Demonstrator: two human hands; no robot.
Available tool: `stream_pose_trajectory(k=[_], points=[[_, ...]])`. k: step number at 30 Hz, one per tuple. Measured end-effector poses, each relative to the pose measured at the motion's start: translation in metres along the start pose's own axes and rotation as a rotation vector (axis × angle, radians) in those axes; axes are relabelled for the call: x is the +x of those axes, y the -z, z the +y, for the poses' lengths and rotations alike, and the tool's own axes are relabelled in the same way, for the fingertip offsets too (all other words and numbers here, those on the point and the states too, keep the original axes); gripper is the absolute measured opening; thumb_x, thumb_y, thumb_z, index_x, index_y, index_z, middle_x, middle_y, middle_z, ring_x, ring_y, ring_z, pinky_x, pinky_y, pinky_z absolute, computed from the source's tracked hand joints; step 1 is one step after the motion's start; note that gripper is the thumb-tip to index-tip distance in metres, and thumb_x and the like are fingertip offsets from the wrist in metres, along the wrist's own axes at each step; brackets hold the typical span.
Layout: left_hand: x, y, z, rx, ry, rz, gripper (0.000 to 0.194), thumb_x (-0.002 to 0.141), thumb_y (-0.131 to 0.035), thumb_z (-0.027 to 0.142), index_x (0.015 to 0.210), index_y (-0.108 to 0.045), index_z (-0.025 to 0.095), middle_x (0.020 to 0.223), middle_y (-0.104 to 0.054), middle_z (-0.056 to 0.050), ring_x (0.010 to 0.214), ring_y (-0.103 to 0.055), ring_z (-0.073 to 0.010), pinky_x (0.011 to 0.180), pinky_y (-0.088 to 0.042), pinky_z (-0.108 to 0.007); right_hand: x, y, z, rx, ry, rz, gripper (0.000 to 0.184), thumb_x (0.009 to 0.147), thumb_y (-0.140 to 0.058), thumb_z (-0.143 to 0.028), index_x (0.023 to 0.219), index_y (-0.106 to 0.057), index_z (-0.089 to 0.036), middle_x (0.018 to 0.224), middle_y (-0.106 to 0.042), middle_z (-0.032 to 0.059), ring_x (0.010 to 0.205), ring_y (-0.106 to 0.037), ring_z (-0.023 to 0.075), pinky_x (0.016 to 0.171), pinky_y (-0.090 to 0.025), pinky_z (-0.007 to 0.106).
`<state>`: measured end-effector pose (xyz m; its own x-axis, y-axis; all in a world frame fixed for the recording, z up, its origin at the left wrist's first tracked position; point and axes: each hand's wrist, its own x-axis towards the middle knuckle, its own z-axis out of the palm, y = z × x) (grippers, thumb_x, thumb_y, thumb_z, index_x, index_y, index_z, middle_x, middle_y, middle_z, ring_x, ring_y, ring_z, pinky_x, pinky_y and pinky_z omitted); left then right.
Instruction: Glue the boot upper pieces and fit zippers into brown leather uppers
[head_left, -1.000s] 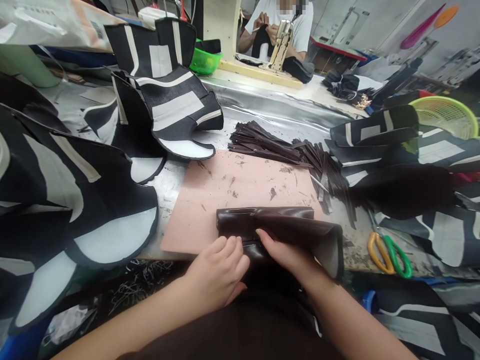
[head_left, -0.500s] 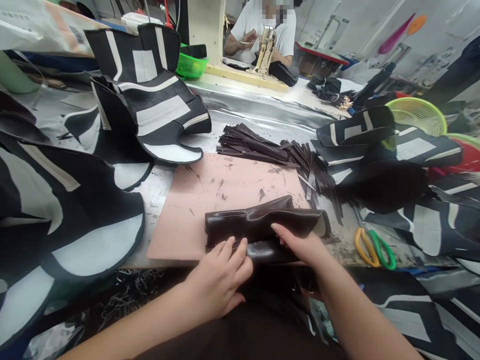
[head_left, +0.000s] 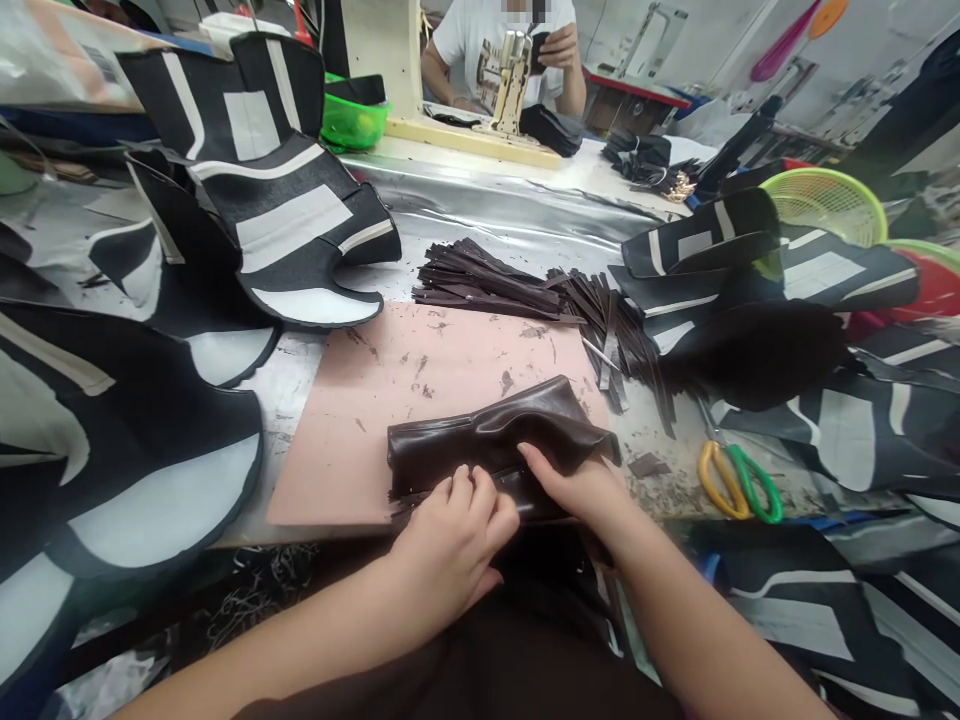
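Note:
A folded piece of dark brown leather (head_left: 487, 440) lies at the near edge of a pink work mat (head_left: 420, 380). My left hand (head_left: 450, 545) rests on its near edge with the fingers curled and pressed onto the leather. My right hand (head_left: 574, 485) grips the same piece from the right, fingers pinching its fold. Behind the mat lies a heap of thin dark brown leather strips (head_left: 525, 295).
Black-and-white boot uppers (head_left: 292, 210) stand at the left, with more stacked at the right (head_left: 750, 270). Yellow-and-green scissors (head_left: 739, 480) lie right of the mat. A green basket (head_left: 825, 205) sits far right. Another person works at a sewing machine (head_left: 510, 75) across the table.
The leather piece has been folded tighter and its right end drawn in. My left fingers have curled from flat onto its edge. The view has shifted slightly right and up.

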<state>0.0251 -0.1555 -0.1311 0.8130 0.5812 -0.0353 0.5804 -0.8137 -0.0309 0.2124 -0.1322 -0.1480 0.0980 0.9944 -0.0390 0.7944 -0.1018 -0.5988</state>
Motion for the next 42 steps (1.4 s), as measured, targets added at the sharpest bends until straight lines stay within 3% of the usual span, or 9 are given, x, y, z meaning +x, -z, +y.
stream_pose_trajectory(k=[4,7,9,11,14,28,32,37,42], points=[[0.014,0.005,0.004,0.006,0.018,-0.067,0.083,0.068,-0.061,0.056,0.133,-0.033,0.014,0.136,-0.038,-0.02,0.101,-0.052,-0.034,0.075,-0.045,-0.042,0.001,0.004,-0.01,-0.048,-0.007,0.058,0.024,0.072,-0.058,-0.045,0.08,-0.067,-0.025,0.085,-0.069,0.0064,0.089,-0.063,0.026,0.08,-0.05,0.034],[0.022,0.005,0.006,0.032,-0.041,-0.038,0.074,0.073,-0.058,0.052,0.125,-0.042,0.002,0.127,-0.044,-0.026,0.11,-0.047,-0.0348,0.086,-0.04,-0.043,0.005,0.023,-0.007,0.107,-0.016,-0.074,0.036,0.065,-0.064,-0.044,0.093,-0.065,-0.021,0.098,-0.067,0.0067,0.095,-0.061,0.0266,0.085,-0.048,0.038],[0.024,0.004,0.008,0.017,-0.05,-0.034,0.073,0.072,-0.058,0.052,0.122,-0.043,0.001,0.126,-0.045,-0.028,0.114,-0.045,-0.0364,0.089,-0.038,-0.044,0.011,0.037,0.0,0.262,0.011,-0.185,0.042,0.068,-0.062,-0.043,0.102,-0.061,-0.018,0.102,-0.066,0.0076,0.097,-0.06,0.0255,0.086,-0.048,0.039],[0.026,0.002,0.009,0.003,-0.03,-0.048,0.072,0.071,-0.06,0.051,0.122,-0.043,0.002,0.126,-0.045,-0.028,0.113,-0.045,-0.0373,0.089,-0.039,-0.044,0.02,0.044,0.006,0.328,0.074,-0.189,0.038,0.074,-0.057,-0.038,0.104,-0.06,-0.015,0.103,-0.065,0.0083,0.1,-0.058,0.0245,0.088,-0.046,0.039],[0.026,0.0,0.011,0.005,-0.014,-0.054,0.069,0.071,-0.061,0.048,0.121,-0.044,0.004,0.126,-0.045,-0.027,0.113,-0.045,-0.0371,0.09,-0.039,-0.045,0.035,0.042,0.012,0.266,0.126,-0.093,0.031,0.076,-0.055,-0.032,0.101,-0.062,-0.015,0.103,-0.065,0.0082,0.102,-0.057,0.0246,0.091,-0.043,0.04],[0.045,0.009,0.007,-0.057,-0.04,0.023,0.061,0.067,-0.06,0.057,0.104,-0.054,0.009,0.127,-0.046,-0.022,0.116,-0.043,-0.0336,0.09,-0.039,-0.04,0.049,0.029,0.026,0.218,0.163,-0.166,0.027,0.08,-0.052,-0.031,0.101,-0.062,-0.017,0.101,-0.066,0.0066,0.097,-0.059,0.0224,0.087,-0.045,0.036],[0.056,0.013,0.009,-0.017,-0.033,-0.042,0.06,0.064,-0.064,0.055,0.102,-0.054,0.01,0.133,-0.041,-0.022,0.105,-0.05,-0.034,0.078,-0.044,-0.039,0.046,0.035,0.023,0.216,0.167,-0.174,0.029,0.08,-0.052,-0.03,0.103,-0.062,-0.016,0.102,-0.065,0.0082,0.098,-0.059,0.0224,0.088,-0.045,0.036],[0.066,0.014,0.014,-0.037,-0.034,-0.041,0.061,0.065,-0.062,0.056,0.098,-0.054,0.005,0.124,-0.046,-0.029,0.114,-0.045,-0.0373,0.093,-0.035,-0.044,0.05,0.052,0.017,0.201,0.235,-0.326,0.028,0.073,-0.059,-0.019,0.101,-0.064,-0.018,0.099,-0.067,0.0042,0.093,-0.061,0.0209,0.083,-0.048,0.032],[0.069,0.014,0.016,-0.065,-0.019,-0.09,0.058,0.065,-0.064,0.053,0.098,-0.053,0.006,0.126,-0.043,-0.03,0.119,-0.041,-0.0391,0.094,-0.036,-0.044,0.075,0.062,0.008,0.111,0.288,-0.376,0.022,0.067,-0.068,-0.016,0.089,-0.069,-0.018,0.09,-0.069,0.0028,0.086,-0.063,0.0203,0.079,-0.049,0.03]])
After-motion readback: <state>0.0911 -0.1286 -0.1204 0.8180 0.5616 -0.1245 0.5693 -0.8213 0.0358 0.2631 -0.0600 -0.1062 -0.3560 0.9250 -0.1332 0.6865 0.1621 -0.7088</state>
